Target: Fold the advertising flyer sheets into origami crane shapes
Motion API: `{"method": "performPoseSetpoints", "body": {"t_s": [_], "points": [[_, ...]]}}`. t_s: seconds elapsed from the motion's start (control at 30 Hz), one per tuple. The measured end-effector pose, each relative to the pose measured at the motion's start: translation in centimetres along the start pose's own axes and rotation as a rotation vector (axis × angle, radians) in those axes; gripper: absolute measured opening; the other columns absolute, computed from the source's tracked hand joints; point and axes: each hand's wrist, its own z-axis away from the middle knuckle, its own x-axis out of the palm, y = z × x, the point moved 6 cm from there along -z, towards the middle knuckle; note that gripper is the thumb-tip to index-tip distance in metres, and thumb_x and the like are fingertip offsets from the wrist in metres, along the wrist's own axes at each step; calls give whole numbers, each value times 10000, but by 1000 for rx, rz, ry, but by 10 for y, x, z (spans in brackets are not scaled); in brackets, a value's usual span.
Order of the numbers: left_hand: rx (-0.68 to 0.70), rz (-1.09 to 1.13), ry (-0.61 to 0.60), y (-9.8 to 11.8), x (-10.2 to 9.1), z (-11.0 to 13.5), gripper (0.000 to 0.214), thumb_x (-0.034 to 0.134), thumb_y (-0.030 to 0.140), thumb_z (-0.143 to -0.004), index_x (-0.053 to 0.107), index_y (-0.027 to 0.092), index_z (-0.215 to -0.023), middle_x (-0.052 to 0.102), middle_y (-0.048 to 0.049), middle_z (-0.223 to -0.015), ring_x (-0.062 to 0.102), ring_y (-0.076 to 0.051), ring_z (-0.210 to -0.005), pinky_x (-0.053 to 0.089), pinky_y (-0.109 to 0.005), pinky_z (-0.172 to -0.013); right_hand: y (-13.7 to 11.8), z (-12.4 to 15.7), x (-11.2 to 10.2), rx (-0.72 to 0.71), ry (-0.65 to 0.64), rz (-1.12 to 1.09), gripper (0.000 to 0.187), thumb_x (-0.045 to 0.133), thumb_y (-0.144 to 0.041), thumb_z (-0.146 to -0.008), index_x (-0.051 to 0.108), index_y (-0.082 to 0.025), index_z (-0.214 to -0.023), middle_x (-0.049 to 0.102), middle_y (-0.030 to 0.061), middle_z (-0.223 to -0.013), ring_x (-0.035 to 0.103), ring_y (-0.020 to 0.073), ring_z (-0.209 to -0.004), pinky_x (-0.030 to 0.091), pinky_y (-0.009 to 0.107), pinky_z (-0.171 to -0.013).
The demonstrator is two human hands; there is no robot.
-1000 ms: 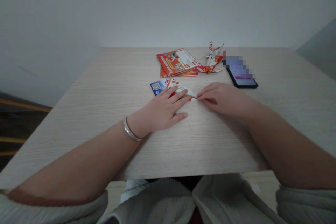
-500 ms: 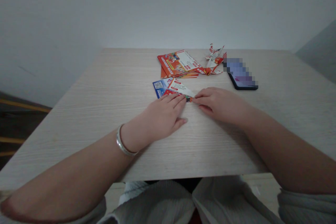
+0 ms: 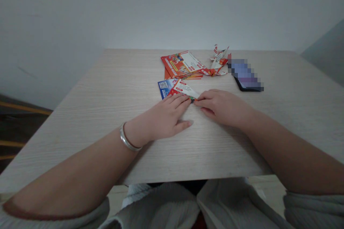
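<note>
A folded printed paper, white, red and blue with a QR code, lies on the pale wooden table. My left hand lies flat on its near part, fingers stretched out and pressing down. My right hand rests on the table just to the right, fingers curled and its fingertips pinched at the paper's right corner. A silver bangle sits on my left wrist.
Behind the folded paper lies a stack of red and orange leaflets. To its right stands a folded paper figure, and a dark phone lies further right. The table's near edge is close to my lap.
Both hands slid slightly along the paper's fold; my right fingertips moved left toward the corner, and my left fingers drew in a little. The paper shifted slightly.
</note>
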Motion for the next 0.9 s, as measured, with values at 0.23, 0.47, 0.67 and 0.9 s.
{"method": "performPoseSetpoints", "body": {"t_s": [0.23, 0.47, 0.67, 0.9], "points": [[-26, 41, -29, 2, -5, -3, 691, 378, 522, -1043, 404, 17, -1514, 421, -256, -1574, 394, -347, -1488, 314, -474, -1240, 2, -2, -1, 28, -19, -16, 307, 493, -190, -995, 776, -138, -1103, 737, 143, -1163, 681, 278, -1057, 520, 419, -959], [-10, 18, -29, 5, -13, -6, 609, 381, 447, -1059, 463, 12, -1477, 461, -246, -1538, 441, -337, -1448, 340, -456, -1226, 5, -1, -5, 66, -47, -33, 328, 468, -192, -994, 789, -130, -1019, 750, 131, -1104, 692, 268, -1029, 516, 408, -960], [-4, -17, -17, 8, -12, -8, 536, 355, 393, -1071, 479, 103, -1505, 506, -201, -1498, 491, -325, -1391, 382, -482, -1188, 14, 3, -7, 135, -114, -42, 304, 500, -203, -957, 794, -134, -989, 753, 125, -1047, 702, 236, -942, 522, 368, -901], [-18, -49, 32, 6, -11, -10, 493, 335, 365, -1076, 531, 136, -1465, 556, -169, -1438, 548, -289, -1313, 425, -458, -1146, 20, 8, -13, 152, -138, 45, 289, 525, -235, -936, 803, -159, -925, 772, 110, -1023, 705, 256, -932, 518, 384, -869]]}}
